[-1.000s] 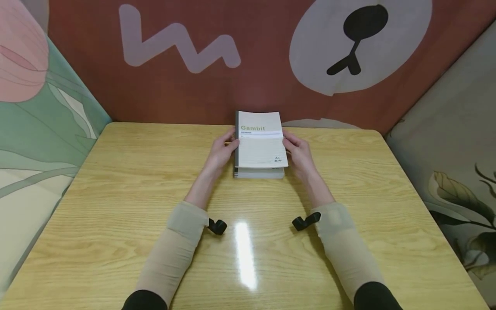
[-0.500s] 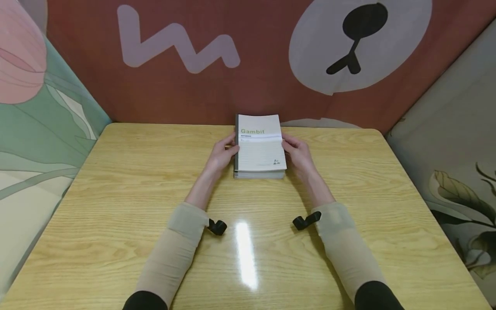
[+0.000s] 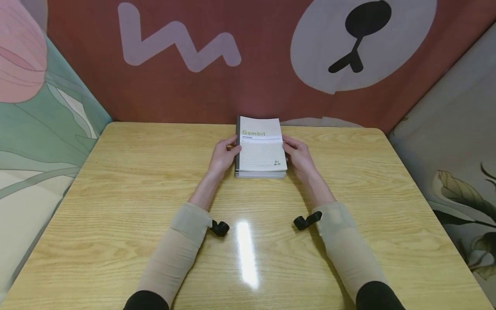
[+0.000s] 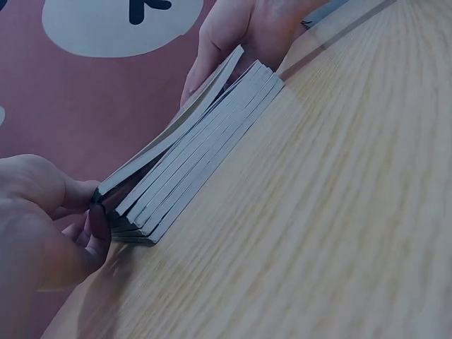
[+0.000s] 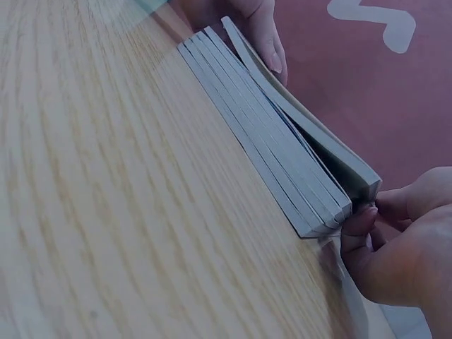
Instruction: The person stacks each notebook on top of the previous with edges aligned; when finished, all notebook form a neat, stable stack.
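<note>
A white notebook (image 3: 261, 151) with a dark spine and the green word "Gambit" lies over a stack of several notebooks (image 3: 260, 175) at the table's far side. My left hand (image 3: 223, 156) pinches its spine edge, thumb on top. On the opposite edge, my right hand (image 3: 300, 157) holds it between thumb and fingers. Both wrist views show the top notebook (image 4: 169, 131) slightly bowed, with a narrow gap above the stack (image 5: 265, 134). Curled fingers (image 5: 360, 226) of the right hand sit in that gap near the corner. The stack's far side is hidden.
The wooden table (image 3: 135, 181) reaches a reddish-brown backdrop (image 3: 174, 99) just behind the stack. Printed panels stand at left and right. A small black wrist camera (image 3: 220, 228) juts from the left sleeve, another black camera (image 3: 307, 220) from the right.
The top notebook has come down towards the stack, and the visible gap at its front has narrowed. Both hands have stayed at its sides, sinking slightly with it.
</note>
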Demonstrator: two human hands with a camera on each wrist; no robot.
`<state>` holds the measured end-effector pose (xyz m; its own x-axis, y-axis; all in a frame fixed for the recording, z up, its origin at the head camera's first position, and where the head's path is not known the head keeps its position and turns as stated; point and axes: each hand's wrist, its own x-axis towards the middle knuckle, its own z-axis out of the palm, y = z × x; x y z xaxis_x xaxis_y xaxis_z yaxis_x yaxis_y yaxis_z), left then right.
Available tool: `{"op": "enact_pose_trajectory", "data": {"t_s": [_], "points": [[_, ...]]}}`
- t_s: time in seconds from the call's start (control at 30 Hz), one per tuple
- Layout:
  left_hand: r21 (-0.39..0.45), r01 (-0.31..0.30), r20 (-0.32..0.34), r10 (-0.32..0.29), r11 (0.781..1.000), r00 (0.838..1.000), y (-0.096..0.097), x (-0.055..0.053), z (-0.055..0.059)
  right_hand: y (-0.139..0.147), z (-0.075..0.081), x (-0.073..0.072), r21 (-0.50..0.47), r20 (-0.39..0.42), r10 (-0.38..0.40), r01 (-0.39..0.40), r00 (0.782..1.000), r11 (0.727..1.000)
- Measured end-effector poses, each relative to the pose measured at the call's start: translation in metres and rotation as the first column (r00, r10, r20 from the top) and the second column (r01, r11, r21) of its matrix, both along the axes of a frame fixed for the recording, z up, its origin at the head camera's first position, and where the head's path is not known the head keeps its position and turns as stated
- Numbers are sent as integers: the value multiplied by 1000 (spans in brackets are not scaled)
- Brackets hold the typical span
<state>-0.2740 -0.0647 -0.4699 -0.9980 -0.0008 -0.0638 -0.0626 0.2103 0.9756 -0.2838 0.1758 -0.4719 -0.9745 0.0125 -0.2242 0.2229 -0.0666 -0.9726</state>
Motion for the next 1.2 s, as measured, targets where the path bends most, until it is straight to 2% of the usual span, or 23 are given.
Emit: {"op": "enact_pose_trajectory", "data": {"t_s": [0.5,0.63,0.8,1.2], "points": [[-42,-8,58,11,999,998,1,2,2,1,-3,-2,69,9,25,-26,1000,997],[-57,-7,56,10,998,998,1,2,1,1,-2,-2,92,21,30,-32,999,995],[-59,-1,41,4,998,999,0,2,-1,2,-2,-2,116,25,49,-51,998,992],[-40,7,77,-4,999,997,2,3,-1,1,0,-1,196,35,66,-71,997,978]]}}
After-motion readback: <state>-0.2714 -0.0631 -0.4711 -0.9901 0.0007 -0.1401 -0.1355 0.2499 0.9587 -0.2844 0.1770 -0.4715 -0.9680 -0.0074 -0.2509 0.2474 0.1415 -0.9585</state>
